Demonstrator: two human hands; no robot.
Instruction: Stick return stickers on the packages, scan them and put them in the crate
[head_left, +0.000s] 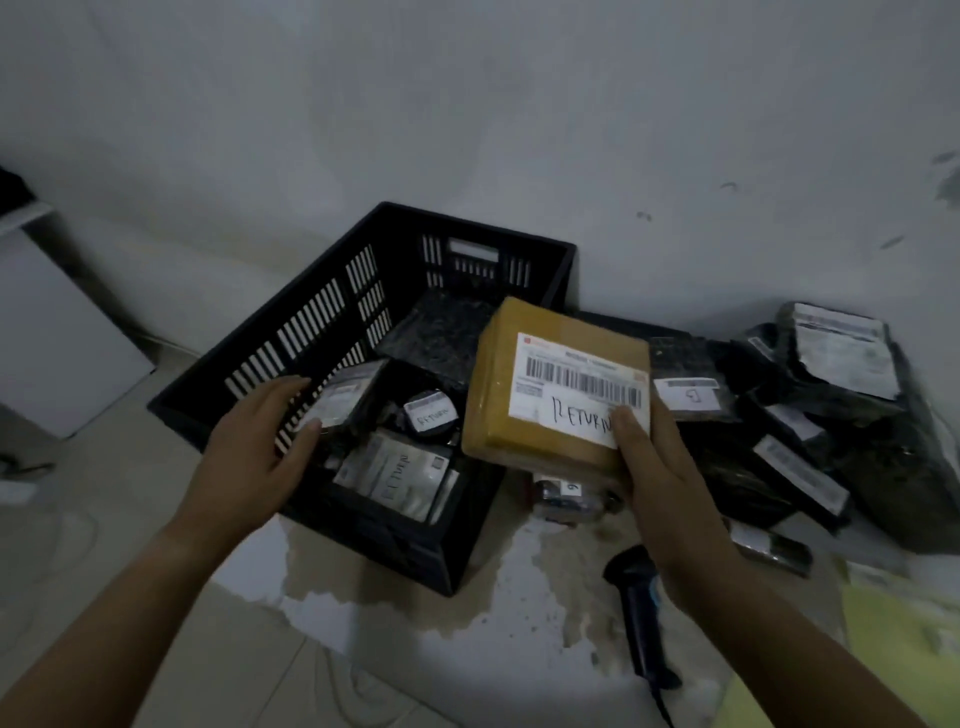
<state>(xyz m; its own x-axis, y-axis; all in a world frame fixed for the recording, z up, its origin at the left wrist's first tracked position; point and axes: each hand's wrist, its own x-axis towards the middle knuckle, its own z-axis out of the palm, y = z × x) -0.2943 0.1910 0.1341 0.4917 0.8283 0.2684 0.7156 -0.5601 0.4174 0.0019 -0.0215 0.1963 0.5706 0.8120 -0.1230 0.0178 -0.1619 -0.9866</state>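
My right hand (660, 483) grips a yellow-brown box package (498, 410) by its near right corner, thumb on the white sticker (576, 415) marked RETURN below the barcode label. The box hangs tilted over the right rim of the black slatted crate (291, 374). My left hand (254, 447) hovers open over the crate's left wall, holding nothing. Inside the crate lie several packages with RETURN stickers, among them a flat silver one (395, 475) and a round black one (431, 415). A black handheld scanner (641, 623) lies on the floor under my right forearm.
A pile of dark wrapped packages with white labels (810, 415) lies right of the crate against the wall. A yellow sheet (893, 639) lies at the lower right. A white board (57, 332) leans at the left. The floor is stained in front of the crate.
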